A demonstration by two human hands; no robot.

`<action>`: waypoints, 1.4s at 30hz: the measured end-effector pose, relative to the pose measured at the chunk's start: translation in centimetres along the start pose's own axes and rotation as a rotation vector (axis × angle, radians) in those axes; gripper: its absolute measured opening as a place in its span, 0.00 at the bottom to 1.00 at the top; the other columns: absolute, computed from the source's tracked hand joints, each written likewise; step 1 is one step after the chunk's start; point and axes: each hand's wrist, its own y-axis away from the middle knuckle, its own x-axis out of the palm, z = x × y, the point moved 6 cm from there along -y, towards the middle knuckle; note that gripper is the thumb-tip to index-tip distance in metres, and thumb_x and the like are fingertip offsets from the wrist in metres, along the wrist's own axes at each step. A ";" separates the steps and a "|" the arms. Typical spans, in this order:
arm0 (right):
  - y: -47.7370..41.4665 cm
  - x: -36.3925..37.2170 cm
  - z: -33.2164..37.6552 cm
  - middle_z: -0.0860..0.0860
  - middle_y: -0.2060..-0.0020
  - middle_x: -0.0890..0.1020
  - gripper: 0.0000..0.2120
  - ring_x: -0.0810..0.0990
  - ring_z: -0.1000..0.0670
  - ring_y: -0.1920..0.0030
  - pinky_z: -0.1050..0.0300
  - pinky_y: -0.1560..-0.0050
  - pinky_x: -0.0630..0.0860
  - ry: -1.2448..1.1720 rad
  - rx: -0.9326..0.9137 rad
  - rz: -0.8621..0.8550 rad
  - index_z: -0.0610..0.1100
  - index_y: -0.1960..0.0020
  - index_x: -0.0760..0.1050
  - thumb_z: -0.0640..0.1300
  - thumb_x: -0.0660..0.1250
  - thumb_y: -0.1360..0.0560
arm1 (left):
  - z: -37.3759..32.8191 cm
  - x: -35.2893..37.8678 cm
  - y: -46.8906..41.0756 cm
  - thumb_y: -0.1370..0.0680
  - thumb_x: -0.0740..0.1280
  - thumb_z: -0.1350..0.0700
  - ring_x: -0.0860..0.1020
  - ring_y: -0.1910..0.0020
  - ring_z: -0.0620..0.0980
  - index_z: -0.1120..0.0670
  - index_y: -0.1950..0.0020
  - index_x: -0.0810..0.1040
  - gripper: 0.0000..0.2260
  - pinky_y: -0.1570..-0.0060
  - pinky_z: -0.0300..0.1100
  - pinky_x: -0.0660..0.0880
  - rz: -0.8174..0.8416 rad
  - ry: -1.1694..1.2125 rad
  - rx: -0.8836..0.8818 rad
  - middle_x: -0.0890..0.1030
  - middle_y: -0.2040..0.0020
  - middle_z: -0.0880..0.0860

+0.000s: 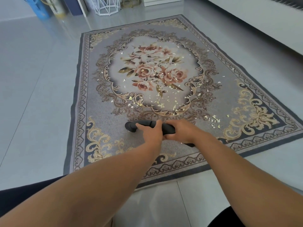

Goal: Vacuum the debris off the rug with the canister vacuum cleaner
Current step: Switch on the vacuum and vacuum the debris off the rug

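Note:
A grey floral rug (101, 128) lies on the tiled floor. Small pale scraps of debris (157, 102) are scattered over its middle and towards its right side. A black vacuum nozzle (141, 126) lies low over the rug's near part, its tip pointing left. My left hand (151, 134) grips the nozzle from above. My right hand (182, 131) grips it just to the right, the two hands touching. A short dark piece of hose (190, 144) shows behind my right wrist. The canister is out of view.
Light grey floor tiles (36, 82) surround the rug. A white wire basket (106, 6) and a blue object (41, 9) stand at the far wall. A pale low piece of furniture (262, 20) runs along the right.

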 end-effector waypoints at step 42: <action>4.9 -4.8 -7.5 0.53 0.66 0.82 0.12 0.81 0.53 0.70 0.58 0.67 0.78 -0.075 0.147 -0.106 0.56 0.48 0.79 0.59 0.72 0.29 | 0.3 8.8 4.7 0.23 0.68 0.50 0.74 0.36 0.56 0.53 0.22 0.32 0.46 0.38 0.47 0.72 0.108 -0.083 0.020 0.68 0.27 0.57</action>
